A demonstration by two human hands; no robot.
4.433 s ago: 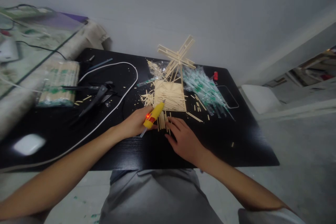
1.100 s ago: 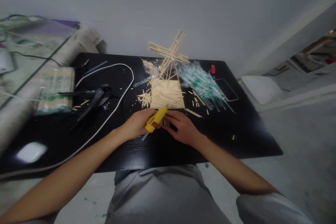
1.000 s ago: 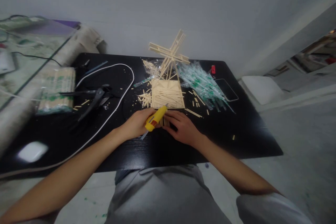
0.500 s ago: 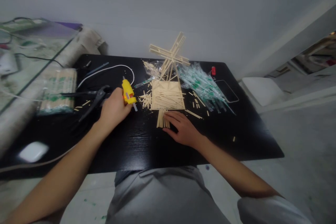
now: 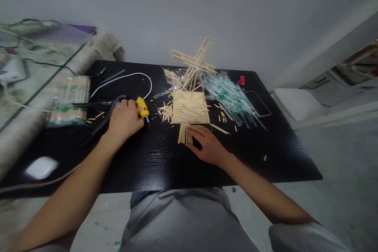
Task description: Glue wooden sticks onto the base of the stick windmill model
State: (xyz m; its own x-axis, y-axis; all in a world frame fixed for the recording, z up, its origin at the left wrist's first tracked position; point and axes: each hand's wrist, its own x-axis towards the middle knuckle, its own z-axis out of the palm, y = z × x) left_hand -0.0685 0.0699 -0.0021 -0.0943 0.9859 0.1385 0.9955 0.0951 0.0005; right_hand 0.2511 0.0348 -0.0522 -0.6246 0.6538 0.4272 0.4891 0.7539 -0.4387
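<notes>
My left hand (image 5: 125, 120) is closed around the hidden handle side of a yellow glue gun (image 5: 142, 107), low over the table's left half. A clear glue stick pokes out of the gun's back end. Partly under that hand lies a dark plier-like tool (image 5: 102, 122) with long handles. My right hand (image 5: 208, 144) rests with fingers extended and thumb apart, fingertips touching a small bundle of thin wooden sticks (image 5: 183, 136). Just beyond it sits a square stick base (image 5: 191, 118) with loose sticks on top. Behind rises a windmill-like stick frame with crossed blades (image 5: 197, 62).
Packed sticks (image 5: 69, 100) lie at the left, near a white cable (image 5: 124, 75) and a white case (image 5: 42, 167). Green-printed plastic wrappers (image 5: 228, 92) and a red object (image 5: 242, 80) are at the right. Short stick offcuts (image 5: 167, 112) are scattered on the black table (image 5: 165, 169).
My left hand and the glue gun have moved left and slightly down, covering more of the plier-like tool. My right hand stays on the stick bundle; the view has shifted slightly.
</notes>
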